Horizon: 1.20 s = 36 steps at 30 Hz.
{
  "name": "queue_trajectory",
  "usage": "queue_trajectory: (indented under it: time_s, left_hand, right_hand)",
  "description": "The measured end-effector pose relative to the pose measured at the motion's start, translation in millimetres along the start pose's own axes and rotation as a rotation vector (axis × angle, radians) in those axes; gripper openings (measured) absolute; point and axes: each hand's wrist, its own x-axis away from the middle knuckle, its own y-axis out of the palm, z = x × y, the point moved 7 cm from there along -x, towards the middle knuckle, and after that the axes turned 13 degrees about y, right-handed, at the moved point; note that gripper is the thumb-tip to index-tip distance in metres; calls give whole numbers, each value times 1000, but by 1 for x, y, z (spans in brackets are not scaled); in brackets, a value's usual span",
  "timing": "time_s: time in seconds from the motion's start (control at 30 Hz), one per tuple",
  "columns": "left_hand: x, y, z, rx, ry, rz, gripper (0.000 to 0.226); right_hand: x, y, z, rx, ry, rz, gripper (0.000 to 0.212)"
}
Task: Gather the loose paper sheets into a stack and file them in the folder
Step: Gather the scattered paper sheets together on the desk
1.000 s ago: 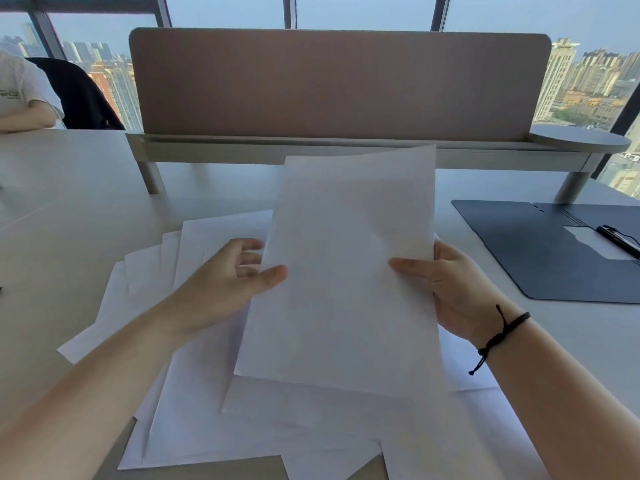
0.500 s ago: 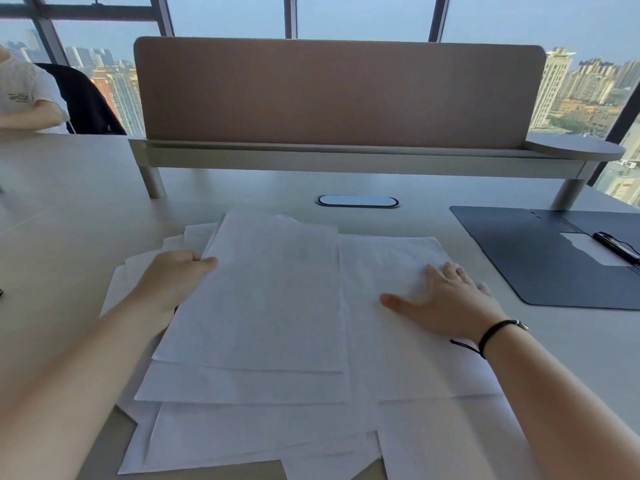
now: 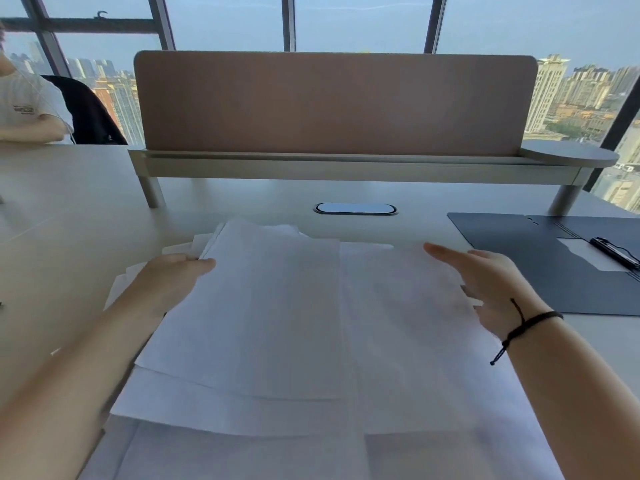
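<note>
A pale desk (image 3: 79, 209) fills the view, with a brown screen (image 3: 332, 102) standing on a raised shelf along its far edge and windows behind. Loose white sheets (image 3: 277, 323) lie spread across the near middle of the desk, overlapping unevenly, their corners fanning out at the left. A dark folder (image 3: 540, 265) lies open and flat at the right, just beside the sheets, with a black clip (image 3: 614, 252) on its right half.

The left hand (image 3: 169, 282) rests on the left edge of the upper sheets, thumb on top and the other fingers hidden beneath, so it grips that edge. The right hand (image 3: 485, 285) is at the right side of the spread, fingers straight and close together, edge-on to the paper; whether it touches the sheets cannot be told. A black cord (image 3: 526, 323) circles its wrist. An oval port (image 3: 355, 208) sits in the desk beyond the sheets.
</note>
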Motion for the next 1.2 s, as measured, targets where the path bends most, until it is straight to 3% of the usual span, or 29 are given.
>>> queue_trajectory:
  time_s: [0.07, 0.13, 0.27, 0.33, 0.4, 0.5, 0.6, 0.67, 0.73, 0.83, 0.97, 1.2]
  left_hand:
    - [0, 7, -3, 102, -23, -41, 10]
    - [2, 13, -6, 150, -21, -50, 7]
    - [10, 28, -9, 199, -19, -157, 50]
    - [18, 40, -1, 206, 17, -296, 42]
    - [16, 40, 0, 192, 63, -330, 39]
    - [2, 23, -4, 260, 74, -212, 26]
    - [-3, 17, -13, 441, -71, -112, 19]
    - [2, 11, -20, 414, -152, -72, 14]
    - [0, 1, -27, 281, -189, -51, 26]
    - [-1, 1, -14, 39, -78, -35, 31]
    - [3, 32, -6, 229, -28, -164, 18]
    - [2, 46, -9, 320, 34, -115, 20]
  right_hand:
    - [0, 0, 5, 11, 39, -15, 77]
    - [3, 5, 9, 44, 46, -76, 56]
    - [3, 12, 7, 261, -101, 6, 11]
    - [0, 14, 5, 328, -156, 51, 10]
    - [-7, 7, 5, 317, -178, 117, 9]
    - [-11, -8, 2, 187, -218, 216, 10]
    - [-16, -23, 1, 61, -209, 277, 7]
    - [-12, -26, 0, -8, -183, 264, 7]
    - [-4, -21, -2, -69, -149, 197, 14]
    - [11, 0, -6, -46, -123, 35, 14]
    - [18, 12, -8, -36, -126, -68, 15]
    - [15, -21, -15, -200, -109, 50, 7]
